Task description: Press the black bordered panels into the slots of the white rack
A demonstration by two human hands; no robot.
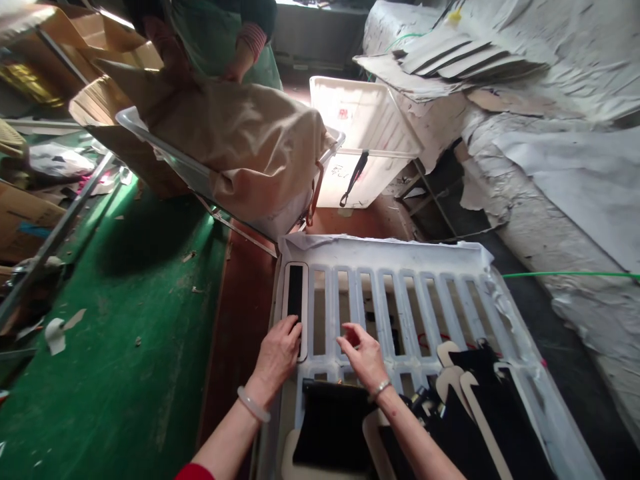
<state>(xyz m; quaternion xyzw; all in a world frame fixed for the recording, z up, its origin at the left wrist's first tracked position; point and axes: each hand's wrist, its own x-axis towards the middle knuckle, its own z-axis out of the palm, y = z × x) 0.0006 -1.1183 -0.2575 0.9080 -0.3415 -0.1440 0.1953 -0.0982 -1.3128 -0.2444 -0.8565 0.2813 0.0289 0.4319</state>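
Note:
A long white strip piece with rounded ends and a black strip down its middle lies along the left edge of a slatted white plastic crate bottom. My left hand is at its lower part, fingers pressed together over the black strip, fingertips partly hidden. Over the slats to the right hovers my right hand, its thumb and index finger curved with a gap and nothing visible between them. Below it lies a black sheet. Several black pieces with pale rounded borders are piled at the lower right.
Beyond, a co-worker in a green apron handles tan fabric draped over a plastic bin. A white bin stands behind. Paper-covered worktops run along the right; a green surface with scraps lies left.

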